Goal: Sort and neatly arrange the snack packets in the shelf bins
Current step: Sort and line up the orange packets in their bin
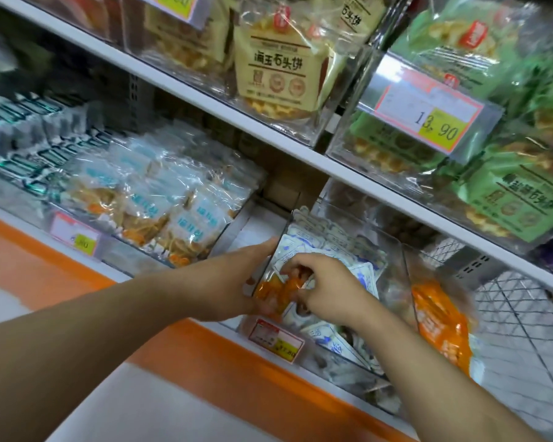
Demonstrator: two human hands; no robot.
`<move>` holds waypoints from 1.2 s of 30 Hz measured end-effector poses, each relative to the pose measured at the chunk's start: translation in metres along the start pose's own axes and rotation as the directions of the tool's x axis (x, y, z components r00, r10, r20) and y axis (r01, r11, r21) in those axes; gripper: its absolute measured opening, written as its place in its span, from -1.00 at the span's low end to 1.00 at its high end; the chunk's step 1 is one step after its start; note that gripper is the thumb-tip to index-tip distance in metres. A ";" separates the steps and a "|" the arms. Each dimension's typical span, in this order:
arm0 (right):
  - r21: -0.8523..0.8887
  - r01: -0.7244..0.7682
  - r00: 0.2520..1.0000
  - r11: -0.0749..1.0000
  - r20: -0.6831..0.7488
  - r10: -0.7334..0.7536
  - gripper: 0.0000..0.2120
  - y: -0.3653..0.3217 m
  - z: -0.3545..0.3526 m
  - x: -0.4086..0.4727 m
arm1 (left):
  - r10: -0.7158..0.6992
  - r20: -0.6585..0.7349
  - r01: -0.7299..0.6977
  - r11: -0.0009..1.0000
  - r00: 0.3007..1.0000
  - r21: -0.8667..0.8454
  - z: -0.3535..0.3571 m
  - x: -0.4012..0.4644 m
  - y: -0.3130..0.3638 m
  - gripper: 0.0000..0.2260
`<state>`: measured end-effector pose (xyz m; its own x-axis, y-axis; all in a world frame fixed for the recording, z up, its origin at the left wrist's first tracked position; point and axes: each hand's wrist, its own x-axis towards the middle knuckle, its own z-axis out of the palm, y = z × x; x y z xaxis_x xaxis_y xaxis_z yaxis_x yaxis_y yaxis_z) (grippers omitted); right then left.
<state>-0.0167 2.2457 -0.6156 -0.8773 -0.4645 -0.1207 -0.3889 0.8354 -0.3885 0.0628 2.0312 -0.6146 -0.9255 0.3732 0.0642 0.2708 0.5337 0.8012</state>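
Small orange packet [276, 290], glossy crinkled film, sits at the front left corner of a clear plastic bin [406, 272] on the lower shelf. Right hand [326, 287] reaches into the bin from above; fingers curled, grip pinching the packet's top edge. Left hand [233, 282] lies against the bin's left wall from outside, fingers fairly straight along the clear panel, thumb side near the packet's lower corner; whether it actually holds the packet cannot be told through the plastic and motion blur.

Rest of the bin is filled with flat white packets with blue print [339, 250], slick foil-like faces, serrated ends, stacked overlapping. A red-and-yellow price tag [276, 341] is clipped on the bin's front lip.

Just right of the bin, a larger orange bag [441, 327], soft and rumpled, stands against a wire mesh divider [524, 314].

To the left, another clear bin holds transparent packets with pale blue labels [160, 202], golden strips visible inside. Further left, rows of teal-and-silver wrapped bars [29, 135], blurred.

Upper shelf: rigid clear boxes with beige bags [278, 65] and green bags [508, 193] of biscuits; a tag reading 13.90 [431, 118]. Shelf edge [205, 352] is orange and white.
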 end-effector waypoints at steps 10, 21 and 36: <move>0.567 0.088 0.891 0.819 -0.412 0.189 -0.70 -0.008 -0.041 -0.037 | 0.021 -0.168 0.011 0.982 0.986 0.187 0.002 0.012 0.007 -0.10; 0.513 0.194 0.854 0.837 -0.508 0.113 -0.75 0.005 -0.069 -0.124 | 0.100 -0.404 -0.156 0.982 0.909 -0.108 0.041 0.035 0.072 -0.76; -0.013 -0.410 0.573 0.912 -0.781 0.246 -0.57 0.080 -0.087 -0.204 | 0.120 -0.246 -0.006 0.909 0.962 0.417 0.057 0.034 0.057 -0.41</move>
<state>0.1069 2.4326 -0.5422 -0.8187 0.1690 0.5488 0.0010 0.9561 -0.2929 0.0618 2.1177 -0.6011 -0.9230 0.2357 0.3042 0.3622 0.7993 0.4796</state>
